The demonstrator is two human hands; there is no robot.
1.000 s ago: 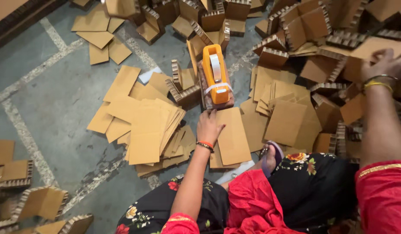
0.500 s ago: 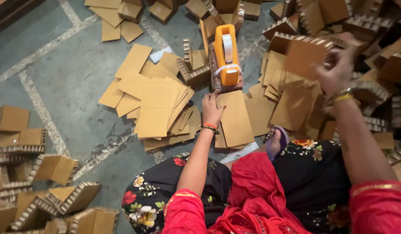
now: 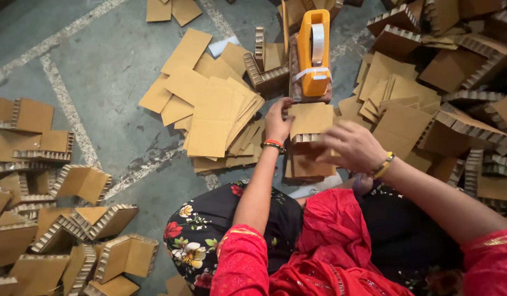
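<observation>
I sit on the floor among brown cardboard pieces. My left hand [image 3: 277, 119] grips the left edge of a small cardboard piece [image 3: 311, 119] with a honeycomb edge, held just in front of an orange tape dispenser [image 3: 312, 52]. My right hand [image 3: 351, 145] closes on the same piece from the right, fingers bent over its lower edge. More flat cardboard [image 3: 308, 164] lies under the piece.
A fanned stack of flat cardboard sheets [image 3: 212, 115] lies left of my hands. Folded corner pieces [image 3: 81, 219] are heaped at the left and lower left. Honeycomb cardboard blocks [image 3: 456, 66] crowd the right. Grey concrete floor [image 3: 100, 71] shows at upper left.
My right hand has come down from the pile at the right, bringing a cardboard piece to the spot before the dispenser. My left hand has shifted up to grip that piece.
</observation>
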